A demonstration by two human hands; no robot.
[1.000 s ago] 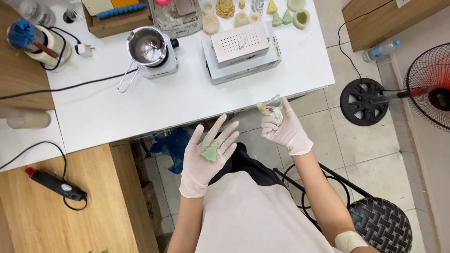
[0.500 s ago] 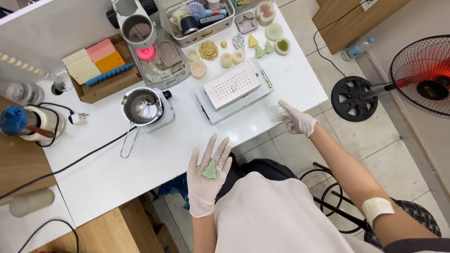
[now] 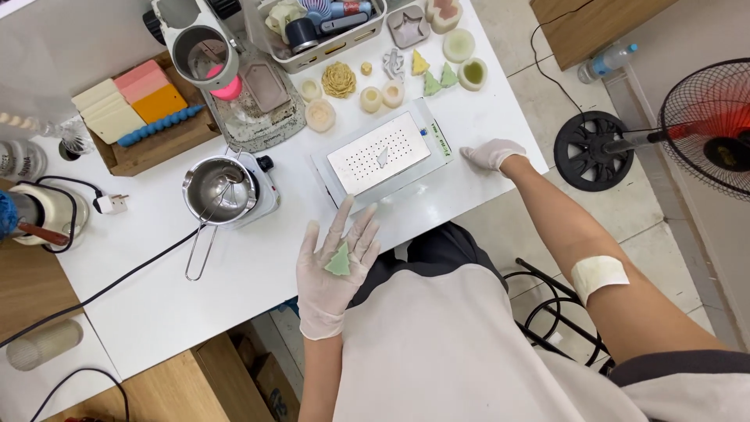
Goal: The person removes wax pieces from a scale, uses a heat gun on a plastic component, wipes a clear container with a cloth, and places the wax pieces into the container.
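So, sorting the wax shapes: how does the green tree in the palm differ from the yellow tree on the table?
The green tree lies on the open left hand; the yellow tree lies on the table among other shapes. Green looks larger, being nearer the camera. Colours differ. Both are flat fir-tree shapes.

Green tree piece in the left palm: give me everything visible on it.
The green tree piece is small, flat and pale green, cut as a fir with stepped tiers and a short trunk; it looks waxy or soap-like. It lies flat on the open, upturned palm of the gloved left hand, tip pointing toward the fingers, just over the near edge of the white table. Only the glove touches it; no finger closes over it.
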